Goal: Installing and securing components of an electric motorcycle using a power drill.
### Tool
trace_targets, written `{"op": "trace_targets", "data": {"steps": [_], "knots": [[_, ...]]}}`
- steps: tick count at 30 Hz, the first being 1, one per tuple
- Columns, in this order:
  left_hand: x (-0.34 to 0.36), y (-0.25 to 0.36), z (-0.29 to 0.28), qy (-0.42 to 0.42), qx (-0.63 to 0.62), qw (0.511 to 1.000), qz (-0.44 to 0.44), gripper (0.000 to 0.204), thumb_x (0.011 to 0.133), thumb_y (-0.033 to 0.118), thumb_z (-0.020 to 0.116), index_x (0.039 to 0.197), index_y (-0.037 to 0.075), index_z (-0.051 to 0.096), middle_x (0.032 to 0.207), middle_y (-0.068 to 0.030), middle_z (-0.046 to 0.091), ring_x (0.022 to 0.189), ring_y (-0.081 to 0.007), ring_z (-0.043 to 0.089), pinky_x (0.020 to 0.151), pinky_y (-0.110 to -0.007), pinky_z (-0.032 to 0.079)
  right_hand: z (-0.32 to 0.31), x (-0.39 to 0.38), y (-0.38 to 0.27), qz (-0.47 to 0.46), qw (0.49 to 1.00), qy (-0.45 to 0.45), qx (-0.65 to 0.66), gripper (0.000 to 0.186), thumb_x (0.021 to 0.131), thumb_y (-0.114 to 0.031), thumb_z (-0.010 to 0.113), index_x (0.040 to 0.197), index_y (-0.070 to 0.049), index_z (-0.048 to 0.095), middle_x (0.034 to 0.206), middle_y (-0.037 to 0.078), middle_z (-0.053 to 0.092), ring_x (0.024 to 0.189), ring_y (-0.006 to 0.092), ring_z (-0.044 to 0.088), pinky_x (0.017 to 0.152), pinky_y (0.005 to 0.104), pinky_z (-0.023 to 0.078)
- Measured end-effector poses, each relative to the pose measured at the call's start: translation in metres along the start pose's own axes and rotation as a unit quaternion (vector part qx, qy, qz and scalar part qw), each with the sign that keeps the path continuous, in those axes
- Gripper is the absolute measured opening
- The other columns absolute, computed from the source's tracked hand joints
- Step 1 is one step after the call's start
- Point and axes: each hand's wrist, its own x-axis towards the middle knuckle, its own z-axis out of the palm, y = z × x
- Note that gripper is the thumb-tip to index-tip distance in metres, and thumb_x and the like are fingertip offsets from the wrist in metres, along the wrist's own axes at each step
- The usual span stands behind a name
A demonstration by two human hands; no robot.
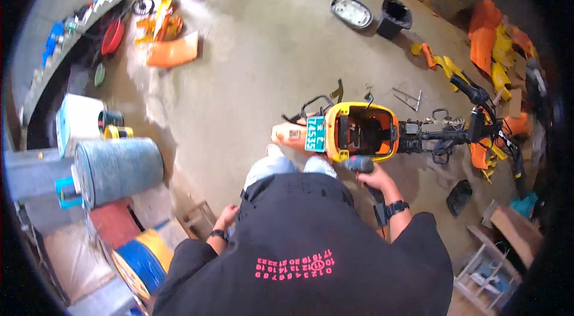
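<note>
In front of me stands a stripped-down motor scooter with a yellow seat bucket [396,136], open at the top. A green licence plate [315,134] is fixed at its orange tail [289,135]. My right hand [377,177] is closed around the grip of a cordless drill [359,165], which lies across the near edge of the bucket. My left hand [226,217] hangs beside my hip, away from the scooter; its fingers are too small and partly turned away to read. The bare frame [433,135] runs right to the handlebar [476,124].
A scooter seat [351,12] and a black bin [394,18] lie beyond the scooter. Orange and yellow panels pile up at the right [485,32] and far left [173,51]. A blue barrel [119,171] and a cable spool [143,259] stand at my left, a wooden stool [487,268] at my right.
</note>
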Motion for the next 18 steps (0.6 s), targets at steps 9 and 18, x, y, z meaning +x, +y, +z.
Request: {"op": "trace_targets", "data": {"steps": [9,18], "knots": [[0.123,0.064,-0.109,-0.11,-0.023,0.994,0.001,0.032,0.084,0.024,0.047,0.104,0.002,0.059,0.09,-0.0095,0.065,0.077,-0.019,0.062,0.06,-0.032,0.048,0.041,-0.057,0.038,0.054,0.983,0.177,-0.002,0.028,0.066,-0.016,0.064,0.09,-0.002,0.061,0.069,0.002,0.06,0.056,0.0111,0.054,0.055,0.0289,0.045],[0.405,0.172,-0.263,-0.199,0.162,0.909,0.328,0.016,0.078,0.011,0.056,0.086,0.018,0.069,0.103,0.0077,0.065,0.101,-0.0122,0.057,0.082,-0.028,0.05,0.236,-0.096,0.051,0.244,0.938,0.224,0.097,0.034,0.069,-0.033,0.066,0.086,-0.003,0.067,0.08,0.011,0.066,0.077,0.0215,0.062,0.068,0.0363,0.046]]}}
